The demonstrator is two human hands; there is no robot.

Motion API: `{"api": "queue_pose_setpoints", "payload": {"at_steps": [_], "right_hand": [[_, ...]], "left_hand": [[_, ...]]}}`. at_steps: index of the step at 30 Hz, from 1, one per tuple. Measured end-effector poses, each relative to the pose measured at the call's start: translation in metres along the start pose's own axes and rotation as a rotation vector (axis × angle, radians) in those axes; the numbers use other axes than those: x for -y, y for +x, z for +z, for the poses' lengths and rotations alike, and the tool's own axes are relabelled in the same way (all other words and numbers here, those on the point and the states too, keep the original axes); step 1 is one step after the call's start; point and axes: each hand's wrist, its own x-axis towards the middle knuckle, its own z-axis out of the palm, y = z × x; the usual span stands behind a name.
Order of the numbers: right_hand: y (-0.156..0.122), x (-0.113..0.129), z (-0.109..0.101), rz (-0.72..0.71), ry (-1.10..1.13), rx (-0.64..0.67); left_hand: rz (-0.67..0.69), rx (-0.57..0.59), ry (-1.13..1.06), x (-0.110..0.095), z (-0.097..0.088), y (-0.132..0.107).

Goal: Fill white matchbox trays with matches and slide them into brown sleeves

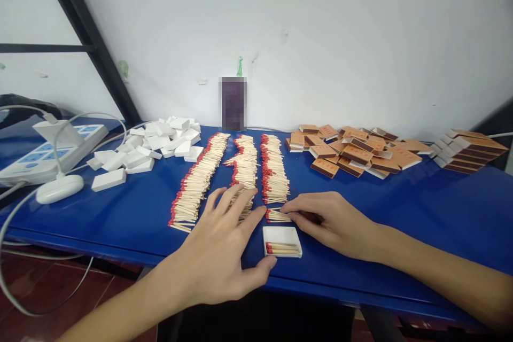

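Note:
A white matchbox tray [282, 234] lies near the front of the blue table, with several red-headed matches [284, 248] along its near side. My left hand [224, 246] is open, fingers spread over the near end of the middle row of matches [245, 163]. Its thumb tip is by the tray's near left corner. Just beyond the tray is a small group of matches [276, 216]; my right hand [334, 219] pinches at its plain ends. Farther back is the right row of matches [276, 171]. The left row [196, 184] slants away beside my left hand.
White trays [156, 141] are heaped at the back left, near a power strip [68, 149] and a white charger puck [60, 188] with cables. Orange matchbox sleeves [356, 149] pile up at back right, beside stacked matchboxes [473, 150]. A pixelated dark object [233, 104] leans against the wall.

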Motion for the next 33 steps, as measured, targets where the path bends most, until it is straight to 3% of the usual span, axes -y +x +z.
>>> {"api": "queue_pose_setpoints", "payload": {"at_steps": [33], "right_hand": [[-0.0006, -0.0018, 0.0007, -0.005, -0.026, 0.070]], "left_hand": [[0.014, 0.020, -0.020, 0.0005, -0.0004, 0.0000]]}}
